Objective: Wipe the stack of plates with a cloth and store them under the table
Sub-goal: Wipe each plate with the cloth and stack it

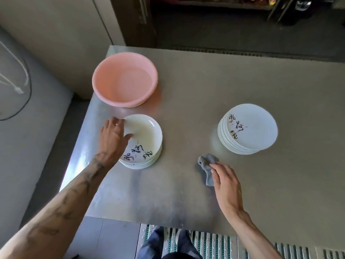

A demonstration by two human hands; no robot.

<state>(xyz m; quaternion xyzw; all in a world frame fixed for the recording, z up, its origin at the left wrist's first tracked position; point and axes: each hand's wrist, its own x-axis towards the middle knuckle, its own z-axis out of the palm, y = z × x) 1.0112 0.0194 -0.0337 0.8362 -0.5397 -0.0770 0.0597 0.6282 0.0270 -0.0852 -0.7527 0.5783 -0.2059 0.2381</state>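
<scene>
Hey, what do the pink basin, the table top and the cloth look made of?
Pink basin: probably plastic, matte, evenly coloured with a rolled rim. Table top: brushed metal, likely stainless steel, giving blurred reflections. Cloth: soft grey fabric, crumpled and fuzzy; fibre unclear.

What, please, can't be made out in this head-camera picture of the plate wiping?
Head view: the space under the steel table is hidden by its top.
Head view: the left stack of white plates cannot be counted; the left hand covers its left side.
Head view: part of the grey cloth lies under the right hand.
Head view: the dark shelf items are cut off by the top edge and blurred.
</scene>
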